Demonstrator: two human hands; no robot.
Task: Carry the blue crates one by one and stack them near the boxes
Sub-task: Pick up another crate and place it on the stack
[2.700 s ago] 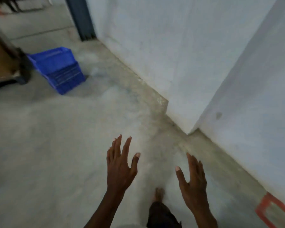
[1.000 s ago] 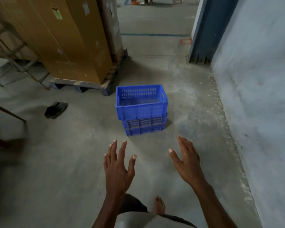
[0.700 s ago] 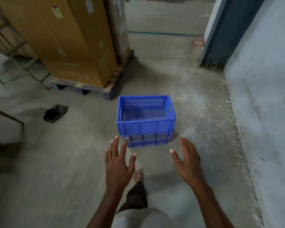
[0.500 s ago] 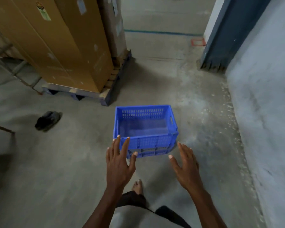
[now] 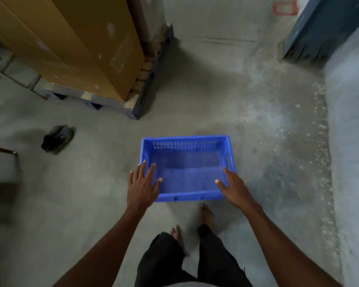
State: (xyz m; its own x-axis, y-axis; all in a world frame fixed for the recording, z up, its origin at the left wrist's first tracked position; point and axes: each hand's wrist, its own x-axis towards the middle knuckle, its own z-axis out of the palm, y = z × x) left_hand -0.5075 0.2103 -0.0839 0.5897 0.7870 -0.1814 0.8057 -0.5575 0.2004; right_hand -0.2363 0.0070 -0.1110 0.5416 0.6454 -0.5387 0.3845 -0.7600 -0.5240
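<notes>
A blue slotted plastic crate [image 5: 188,170] stands on the concrete floor just ahead of my bare feet; it is the top of a small stack, and the crate beneath is hidden from this angle. My left hand [image 5: 142,184] hovers over the crate's near left corner, fingers spread, holding nothing. My right hand [image 5: 233,186] is over the near right corner, fingers also spread and empty. I cannot tell whether either hand touches the rim. Tall brown cardboard boxes [image 5: 77,44] stand on a pallet at the upper left.
The wooden pallet [image 5: 133,100] under the boxes juts toward the crate. A dark shoe [image 5: 57,137] lies on the floor at the left, with a metal frame leg [image 5: 2,150] at the far left edge. A pale wall [image 5: 350,141] runs along the right, a dark blue door frame [image 5: 319,27] beyond it.
I have walked up to the stacked crates, which now lie right below me. Both hands have moved forward and down from open air to over the top crate's near corners.
</notes>
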